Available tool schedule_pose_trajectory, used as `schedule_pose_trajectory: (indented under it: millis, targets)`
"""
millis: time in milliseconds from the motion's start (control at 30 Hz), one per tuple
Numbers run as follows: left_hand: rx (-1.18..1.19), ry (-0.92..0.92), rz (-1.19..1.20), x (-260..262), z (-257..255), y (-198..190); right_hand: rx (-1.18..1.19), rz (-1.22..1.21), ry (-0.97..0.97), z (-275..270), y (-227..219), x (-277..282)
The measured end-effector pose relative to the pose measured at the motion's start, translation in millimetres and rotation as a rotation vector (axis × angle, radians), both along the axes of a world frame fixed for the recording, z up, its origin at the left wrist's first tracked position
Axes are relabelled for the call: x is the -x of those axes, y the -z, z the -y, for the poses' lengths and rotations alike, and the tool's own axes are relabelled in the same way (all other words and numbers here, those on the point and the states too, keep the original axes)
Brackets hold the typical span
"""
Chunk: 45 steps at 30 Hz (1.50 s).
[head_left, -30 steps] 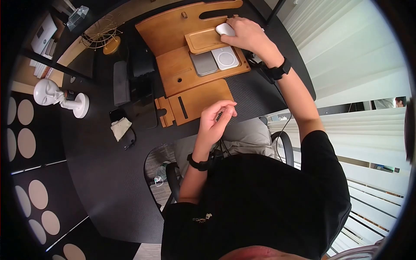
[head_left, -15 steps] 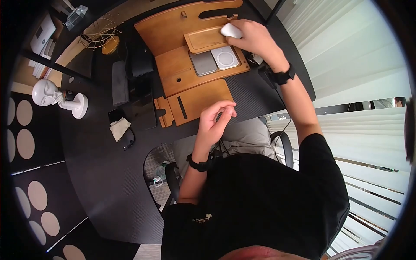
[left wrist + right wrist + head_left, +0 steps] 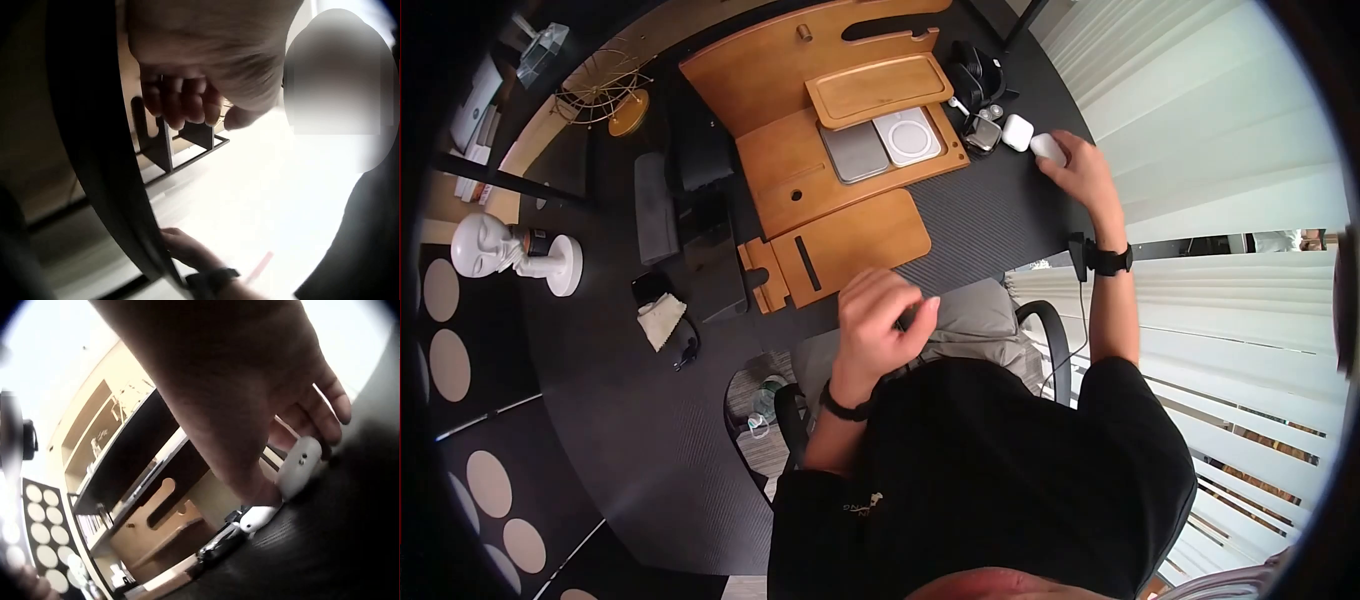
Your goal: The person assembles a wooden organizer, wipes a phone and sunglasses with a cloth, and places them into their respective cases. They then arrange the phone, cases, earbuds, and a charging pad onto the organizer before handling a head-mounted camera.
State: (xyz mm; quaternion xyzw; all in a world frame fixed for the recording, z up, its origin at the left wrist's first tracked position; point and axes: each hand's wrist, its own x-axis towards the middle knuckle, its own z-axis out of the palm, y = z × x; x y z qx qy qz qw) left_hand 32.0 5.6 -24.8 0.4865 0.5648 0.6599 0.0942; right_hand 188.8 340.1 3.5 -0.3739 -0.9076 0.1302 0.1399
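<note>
My right hand [image 3: 1088, 178] is at the right edge of the desk, by the blinds. Its thumb and fingers pinch a white earbud case [image 3: 300, 467], low over the dark desktop in the right wrist view. Beside it on the desk sits a second white earbud case [image 3: 1017, 132]. My left hand [image 3: 882, 325] hovers near the desk's front edge, below the wooden desk organizer [image 3: 775, 165]. Its fingers [image 3: 181, 103] hang loosely curled, with nothing visible in them. The organizer's raised wooden tray [image 3: 880, 88] holds nothing.
Black headphones [image 3: 975, 75] and a small clear-topped case [image 3: 982, 130] lie right of the organizer. A white charging pad [image 3: 913, 138] and a grey slab [image 3: 857, 150] lie in it. A white head figurine [image 3: 485, 245] and a cloth [image 3: 662, 320] are at left.
My right hand has carried the white earbud case off the wooden tray, right and toward me, to the desk's right side. My left hand has turned over and moved slightly nearer my body.
</note>
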Motion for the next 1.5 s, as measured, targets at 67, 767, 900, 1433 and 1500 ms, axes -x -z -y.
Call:
schedule_pose_trajectory:
  millis: [67, 767, 900, 1433, 1500]
  targets:
    - [0.085, -0.076, -0.264, 5, 12, -15, 0.023, 0.028, -0.005, 1, -6, 3]
    - [0.121, -0.303, -0.105, 10, 68, -8, 1.129, -0.413, -0.278, 9, -5, 134]
    - [0.104, -0.294, -0.109, 13, 64, -11, 1.209, -0.368, -0.309, 44, -13, 104]
    - [0.418, -0.275, -0.321, 14, 55, -21, 0.333, -0.216, -0.460, 127, -26, 84]
    - [0.430, -0.296, -0.325, 14, 59, -19, 0.208, -0.255, -0.531, 117, -26, 105]
